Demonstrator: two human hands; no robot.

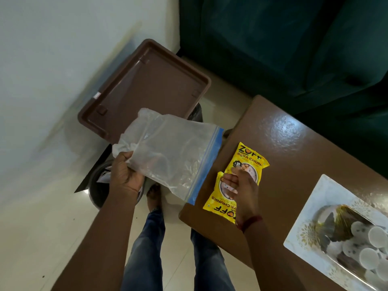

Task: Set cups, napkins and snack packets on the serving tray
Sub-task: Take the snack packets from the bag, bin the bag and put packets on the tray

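My left hand (pixel 126 171) grips the bottom corner of a clear zip bag (pixel 168 152) with a blue seal strip, held in the air over the floor beside the table. My right hand (pixel 241 183) rests on two yellow soya chunk snack packets (pixel 245 158) lying on the brown table (pixel 294 148) near its left edge, fingers curled over them. A white patterned serving tray (pixel 319 198) sits at the table's right, holding a clear packet of round white discs (pixel 361 244).
A brown plastic bin lid (pixel 153 89) stands open over a dark bin (pixel 98 190) by the white wall. A dark green sofa (pixel 294 49) is behind the table. My legs in jeans stand on the pale tiled floor (pixel 52 227).
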